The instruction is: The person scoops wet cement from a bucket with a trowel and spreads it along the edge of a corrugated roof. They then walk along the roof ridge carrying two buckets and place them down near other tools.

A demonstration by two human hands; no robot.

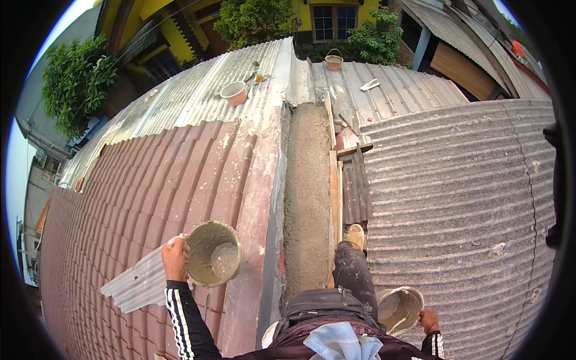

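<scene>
My left hand (pixel 176 259) is closed on the rim or handle of a round bucket (pixel 202 243), held tilted over the brown tiled roof. Grey mortar coats its inside, and a paler patch shows at the bottom. At my right side, my right hand (pixel 428 320) grips a second mortar-smeared bucket (pixel 387 311) at its edge, above the grey corrugated roof. Between the two roofs runs a long strip of wet-looking grey mortar (pixel 308 198). One sandalled foot (pixel 355 235) stands along the strip's right side, next to the wooden form boards (pixel 333 186).
Brown roof tiles (pixel 162 180) slope away on the left; grey corrugated sheets (pixel 456 198) spread on the right. Farther off stand two more buckets (pixel 234 96) (pixel 333 62), with a trowel-like tool (pixel 370 85) nearby. A loose corrugated piece (pixel 141 282) lies by my left hand.
</scene>
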